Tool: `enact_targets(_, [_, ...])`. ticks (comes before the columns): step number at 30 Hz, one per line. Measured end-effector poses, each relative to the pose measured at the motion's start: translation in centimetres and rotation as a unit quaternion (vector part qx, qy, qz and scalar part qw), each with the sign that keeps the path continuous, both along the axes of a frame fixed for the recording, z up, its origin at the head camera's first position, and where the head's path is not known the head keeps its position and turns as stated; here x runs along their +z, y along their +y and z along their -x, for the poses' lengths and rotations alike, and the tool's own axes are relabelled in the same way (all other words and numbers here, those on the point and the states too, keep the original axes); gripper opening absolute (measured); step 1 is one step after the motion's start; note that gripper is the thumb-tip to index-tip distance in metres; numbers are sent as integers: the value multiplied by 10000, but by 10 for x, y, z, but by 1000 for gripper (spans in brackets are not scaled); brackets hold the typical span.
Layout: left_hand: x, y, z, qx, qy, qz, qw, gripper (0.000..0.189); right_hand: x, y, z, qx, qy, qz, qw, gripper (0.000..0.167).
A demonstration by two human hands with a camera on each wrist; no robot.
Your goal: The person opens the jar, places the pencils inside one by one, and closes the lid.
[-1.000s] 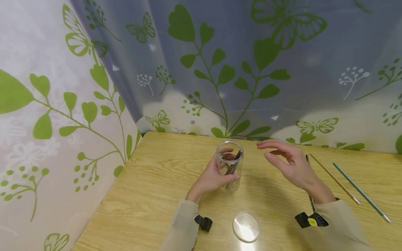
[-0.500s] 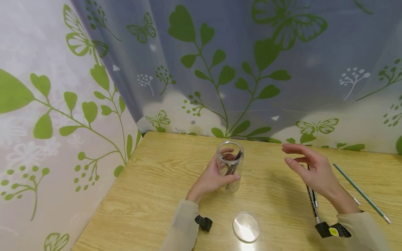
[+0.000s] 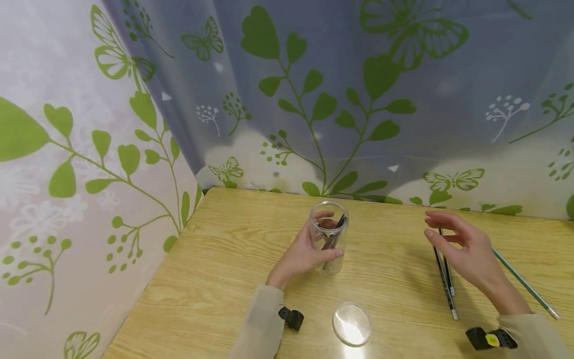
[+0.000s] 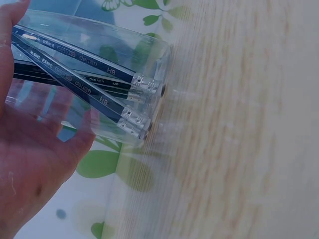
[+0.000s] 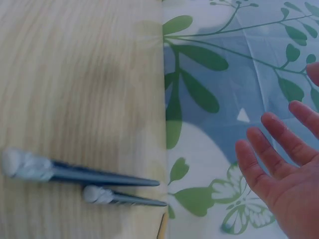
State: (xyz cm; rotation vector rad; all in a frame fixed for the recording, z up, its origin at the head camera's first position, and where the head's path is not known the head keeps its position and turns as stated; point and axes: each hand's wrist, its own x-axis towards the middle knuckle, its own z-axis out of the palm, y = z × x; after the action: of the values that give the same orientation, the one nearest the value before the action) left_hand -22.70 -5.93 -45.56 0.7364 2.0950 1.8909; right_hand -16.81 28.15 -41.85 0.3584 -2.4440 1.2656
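Observation:
My left hand (image 3: 305, 254) grips a clear jar (image 3: 331, 267) that stands upright on the table, fingers behind it and thumb across the front. Inside, several dark pencils (image 4: 75, 74) lean with their metal eraser ends down at the jar's base, as the left wrist view shows. Over on the right, my right hand (image 3: 471, 254) hovers above the table, fingers relaxed, holding nothing. Two dark pencils (image 3: 445, 284) lie just below and to the left of it. A teal pencil (image 3: 524, 282) lies to its right, partly covered by the hand.
A round clear lid (image 3: 352, 324) lies flat on the wooden table (image 3: 233, 249) in front of the jar. The tip of a yellow pencil (image 5: 161, 226) shows in the right wrist view. A leaf-patterned curtain (image 3: 291, 149) hangs along the table's back edge.
My right hand has moved right, away from the jar to above the loose pencils, uncovering the two dark ones and hiding the yellow one. My left hand and the jar have stayed put.

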Motion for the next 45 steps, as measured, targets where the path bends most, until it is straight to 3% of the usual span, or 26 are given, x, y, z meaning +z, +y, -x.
enact_targets(14, [0, 0, 0, -8, 23, -26, 10000, 80, -17, 25, -2, -506, -1006, -637, 9916, 44])
enact_targets(22, [-1, 0, 1, -27, 84, -35, 10000, 79, -26, 38, -2, -756, -1434, -1217, 9792, 49])
enact_targets(29, [-1, 0, 0, -22, 81, -15, 10000, 79, -33, 50, 2, -613, -2102, -1612, 9623, 53])
enact_targets(45, [-1, -1, 0, -63, 54, 64, 9999, 80, -40, 62, 28, -315, -2108, -2519, 9440, 52])
